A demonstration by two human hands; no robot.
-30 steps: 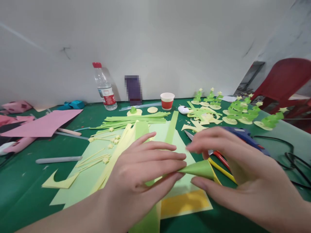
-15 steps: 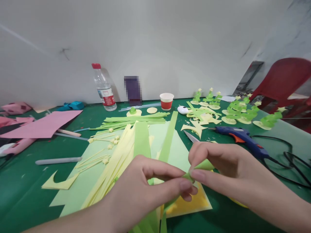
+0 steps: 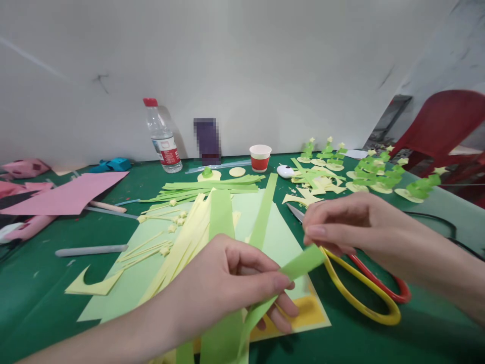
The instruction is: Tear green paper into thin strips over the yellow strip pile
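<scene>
Between thumb and fingers, my left hand point(image 3: 242, 283) pinches a green paper strip point(image 3: 303, 263), whose free end sticks out to the upper right while the rest hangs down below the hand. My right hand point(image 3: 348, 222) is just above and right of that end, thumb and fingers drawn together; whether anything is between them is hidden. Scissors point(image 3: 359, 298) with yellow and red handles lie beneath it. Wide green strips point(image 3: 222, 215), a bundle of thin yellow strips point(image 3: 182, 247) and pale green sheets point(image 3: 117, 283) lie under and beside my left hand.
A water bottle point(image 3: 164, 141), a paper cup point(image 3: 259, 158) and a pixelated dark object point(image 3: 207, 141) stand by the wall. Green paper plants with stars point(image 3: 379, 172) are at the back right, near yellow scraps point(image 3: 322, 182). Pink paper point(image 3: 71, 192) lies left. A black cable point(image 3: 435, 216) runs right.
My right hand has moved up and away from my left hand, off the strip. The strip's end, curled before, is now extended. The scissors' handles have come into view, and the glue gun is now hidden.
</scene>
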